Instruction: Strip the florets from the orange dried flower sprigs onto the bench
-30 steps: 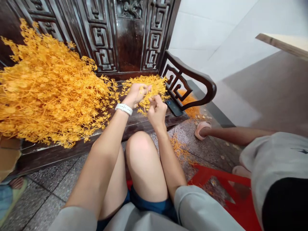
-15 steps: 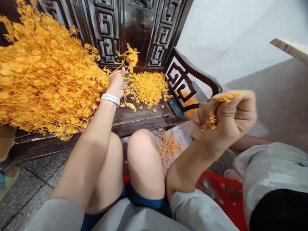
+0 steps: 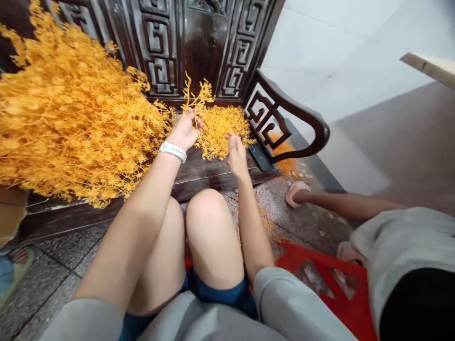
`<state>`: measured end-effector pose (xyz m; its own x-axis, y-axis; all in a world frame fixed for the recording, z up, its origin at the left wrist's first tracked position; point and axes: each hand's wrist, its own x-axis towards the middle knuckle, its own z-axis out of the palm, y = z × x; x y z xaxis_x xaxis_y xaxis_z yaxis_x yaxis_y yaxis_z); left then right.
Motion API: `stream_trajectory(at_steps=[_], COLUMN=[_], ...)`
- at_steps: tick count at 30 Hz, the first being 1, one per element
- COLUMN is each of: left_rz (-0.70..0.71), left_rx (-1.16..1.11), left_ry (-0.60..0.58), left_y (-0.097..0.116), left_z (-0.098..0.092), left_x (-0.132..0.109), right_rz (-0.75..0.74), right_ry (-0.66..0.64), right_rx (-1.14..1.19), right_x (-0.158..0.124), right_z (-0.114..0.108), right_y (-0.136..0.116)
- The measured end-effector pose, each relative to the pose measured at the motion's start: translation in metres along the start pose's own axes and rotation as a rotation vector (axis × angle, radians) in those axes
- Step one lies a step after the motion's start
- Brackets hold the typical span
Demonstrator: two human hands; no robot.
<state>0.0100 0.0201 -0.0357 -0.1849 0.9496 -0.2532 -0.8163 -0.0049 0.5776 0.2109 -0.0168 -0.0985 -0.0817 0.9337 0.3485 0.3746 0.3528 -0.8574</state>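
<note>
My left hand [image 3: 186, 128], with a white watch band on the wrist, is closed on an orange plastic sprig [image 3: 196, 94] that stands up above it. It hovers over the dark carved wooden bench [image 3: 209, 173]. My right hand [image 3: 235, 151] reaches forward with its fingers stretched out and nothing in it, just in front of a small heap of orange plastic bits [image 3: 220, 125] on the bench seat. A big pile of orange plastic sprigs [image 3: 71, 113] fills the bench's left side.
A dark phone [image 3: 260, 158] lies on the bench by the curved armrest [image 3: 284, 113]. A red plastic stool [image 3: 316, 274] stands at lower right, and another person's leg with a pink slipper [image 3: 296, 192] stretches across the speckled floor. Orange scraps litter the floor.
My right hand, raised and closed on orange bits half a second ago, has come back down to the bench with nothing in it. My left hand still holds a sprig and shifted slightly right.
</note>
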Motion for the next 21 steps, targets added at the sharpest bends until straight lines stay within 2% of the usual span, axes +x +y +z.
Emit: stream_trajectory(at_steps=[3, 5, 10, 12, 15, 17, 19, 21], left_rz=[-0.015, -0.023, 0.035, 0.045, 0.007, 0.003, 0.030, 0.051], left_rx=[-0.014, 0.032, 0.193, 0.198, 0.179, 0.167, 0.126, 0.040], left_ry=[-0.003, -0.001, 0.060, 0.102, 0.157, 0.203, 0.257, 0.260], left_y=[-0.006, -0.009, -0.007, -0.007, -0.015, -0.021, -0.020, -0.009], left_z=[0.008, 0.012, 0.013, 0.013, 0.015, 0.015, 0.010, 0.003], left_x=[-0.008, -0.014, -0.023, -0.022, -0.016, -0.009, 0.001, 0.008], right_rz=[0.041, 0.042, -0.088, -0.105, -0.223, -0.412, -0.583, -0.625], right_ry=[-0.084, -0.119, 0.017, 0.043, 0.029, 0.039, 0.010, 0.005], right_rx=[0.171, 0.184, 0.039, -0.001, -0.144, -0.231, -0.181, -0.100], right_x=[-0.006, -0.008, -0.015, -0.025, -0.057, -0.088, -0.118, -0.132], right_z=[0.014, 0.017, 0.008, 0.003, -0.001, -0.008, -0.025, -0.049], right_y=[-0.012, -0.012, 0.001, -0.005, -0.045, -0.087, -0.129, -0.155])
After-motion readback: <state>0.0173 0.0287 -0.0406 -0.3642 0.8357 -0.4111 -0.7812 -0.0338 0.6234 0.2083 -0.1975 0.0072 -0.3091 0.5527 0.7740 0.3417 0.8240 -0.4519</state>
